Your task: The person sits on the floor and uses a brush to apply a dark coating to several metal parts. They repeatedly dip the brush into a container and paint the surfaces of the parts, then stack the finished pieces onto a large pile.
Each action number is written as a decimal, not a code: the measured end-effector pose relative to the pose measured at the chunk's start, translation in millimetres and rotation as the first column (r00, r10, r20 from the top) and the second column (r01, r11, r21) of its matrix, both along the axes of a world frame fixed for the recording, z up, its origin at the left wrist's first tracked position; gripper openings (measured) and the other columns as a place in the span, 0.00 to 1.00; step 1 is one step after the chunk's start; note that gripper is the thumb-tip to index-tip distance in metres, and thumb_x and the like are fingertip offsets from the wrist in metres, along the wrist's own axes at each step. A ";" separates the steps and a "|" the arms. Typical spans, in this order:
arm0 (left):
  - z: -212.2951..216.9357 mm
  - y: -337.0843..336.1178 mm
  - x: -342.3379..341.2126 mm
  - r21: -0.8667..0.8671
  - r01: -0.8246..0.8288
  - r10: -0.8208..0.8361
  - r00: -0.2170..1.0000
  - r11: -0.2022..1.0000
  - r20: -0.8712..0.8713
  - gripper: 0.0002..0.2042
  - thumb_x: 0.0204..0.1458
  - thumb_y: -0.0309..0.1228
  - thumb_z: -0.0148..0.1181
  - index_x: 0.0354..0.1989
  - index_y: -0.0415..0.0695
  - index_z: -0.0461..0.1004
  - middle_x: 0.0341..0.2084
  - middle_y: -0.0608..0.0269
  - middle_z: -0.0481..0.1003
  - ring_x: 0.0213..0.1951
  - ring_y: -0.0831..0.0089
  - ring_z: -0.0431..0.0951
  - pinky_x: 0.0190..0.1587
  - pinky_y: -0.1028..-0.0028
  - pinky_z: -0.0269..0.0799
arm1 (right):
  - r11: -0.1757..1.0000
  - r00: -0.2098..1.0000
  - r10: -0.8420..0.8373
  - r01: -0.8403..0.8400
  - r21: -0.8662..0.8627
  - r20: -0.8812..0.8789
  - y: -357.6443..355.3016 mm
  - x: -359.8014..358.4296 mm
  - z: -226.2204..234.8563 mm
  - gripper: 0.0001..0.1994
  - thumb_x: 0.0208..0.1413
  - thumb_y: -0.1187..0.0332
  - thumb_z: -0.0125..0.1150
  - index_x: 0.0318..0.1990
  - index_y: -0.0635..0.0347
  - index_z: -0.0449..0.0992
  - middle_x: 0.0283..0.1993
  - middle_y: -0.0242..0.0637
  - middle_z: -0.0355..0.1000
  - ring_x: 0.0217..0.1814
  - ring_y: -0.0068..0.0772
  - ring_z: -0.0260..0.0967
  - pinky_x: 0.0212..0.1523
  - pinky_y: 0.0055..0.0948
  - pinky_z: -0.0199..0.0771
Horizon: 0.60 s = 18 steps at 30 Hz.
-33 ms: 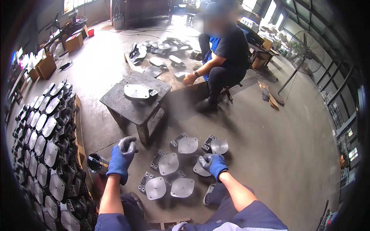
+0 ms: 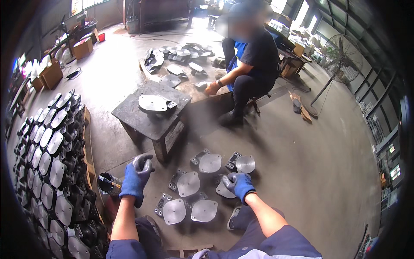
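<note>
My left hand (image 2: 137,175), in a blue glove with a grey coated palm, hangs above the floor with its fingers curled in; nothing shows in it. My right hand (image 2: 239,184), gloved alike, is closed over the upper right edge of a metal casting (image 2: 225,191). Its curled fingers hide whether they touch or grip that casting. More castings lie between my arms, each a smooth grey plate on a dark bracket with holes: one at the back (image 2: 210,163), one at the back right (image 2: 245,164), one in the middle (image 2: 188,183), and two nearest me (image 2: 174,211), (image 2: 204,210).
Stacked castings (image 2: 45,162) rise on a pallet at left, beside a black bucket (image 2: 108,183) with a brush. One casting (image 2: 153,102) sits on a low dark table (image 2: 142,91). Beyond, a person (image 2: 258,56) crouches by a platform of castings. A large fan (image 2: 341,56) stands far right.
</note>
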<state>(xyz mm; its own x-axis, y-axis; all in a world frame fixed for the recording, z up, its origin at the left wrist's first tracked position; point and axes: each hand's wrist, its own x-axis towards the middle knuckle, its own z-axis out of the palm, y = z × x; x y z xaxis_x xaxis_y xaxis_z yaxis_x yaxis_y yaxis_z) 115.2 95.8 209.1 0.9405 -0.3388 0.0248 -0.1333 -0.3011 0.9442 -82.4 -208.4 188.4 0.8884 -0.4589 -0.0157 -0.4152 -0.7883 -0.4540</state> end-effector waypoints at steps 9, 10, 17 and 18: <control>1.1 -2.8 3.7 0.021 0.001 -0.001 1.000 1.000 0.014 0.11 0.56 0.27 0.54 0.46 0.39 0.76 0.30 0.58 0.79 0.30 0.74 0.82 0.34 0.75 0.74 | 0.998 0.992 0.026 -0.032 -0.053 -0.124 -2.3 3.3 3.4 0.18 0.57 0.51 0.53 0.31 0.53 0.82 0.31 0.46 0.76 0.35 0.51 0.75 0.40 0.45 0.72; -0.1 -1.2 3.6 0.021 0.000 0.000 1.000 1.000 0.008 0.11 0.56 0.27 0.54 0.46 0.39 0.76 0.30 0.58 0.79 0.30 0.74 0.82 0.34 0.75 0.74 | 0.998 0.992 0.028 -0.034 -0.048 -0.122 -0.8 2.5 2.0 0.17 0.56 0.51 0.53 0.31 0.53 0.82 0.31 0.46 0.76 0.35 0.51 0.75 0.40 0.45 0.72; -11.2 -4.1 5.5 -0.086 0.006 -0.009 0.999 0.996 -0.032 0.11 0.58 0.27 0.54 0.48 0.38 0.75 0.31 0.62 0.78 0.30 0.77 0.80 0.34 0.76 0.75 | 0.995 1.000 -0.002 0.001 -0.103 -0.009 -17.7 -8.0 -26.4 0.17 0.52 0.51 0.61 0.24 0.54 0.79 0.24 0.48 0.73 0.27 0.51 0.72 0.31 0.44 0.70; -14.0 -4.3 9.2 -0.097 0.013 -0.016 0.999 0.995 -0.035 0.12 0.58 0.27 0.54 0.48 0.38 0.75 0.32 0.62 0.78 0.30 0.77 0.79 0.34 0.76 0.75 | 0.989 1.000 -0.015 0.013 -0.148 -0.010 -28.6 -10.4 -32.7 0.17 0.52 0.51 0.60 0.24 0.54 0.80 0.25 0.48 0.73 0.27 0.51 0.72 0.31 0.44 0.70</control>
<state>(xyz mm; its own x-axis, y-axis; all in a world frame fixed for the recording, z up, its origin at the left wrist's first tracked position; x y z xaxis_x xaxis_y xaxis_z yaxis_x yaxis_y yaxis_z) 124.4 91.6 195.1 0.9363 -0.3502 0.0244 -0.1027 -0.2067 0.9730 -92.7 -237.0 155.7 0.8820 -0.4692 0.0435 -0.4311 -0.8407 -0.3277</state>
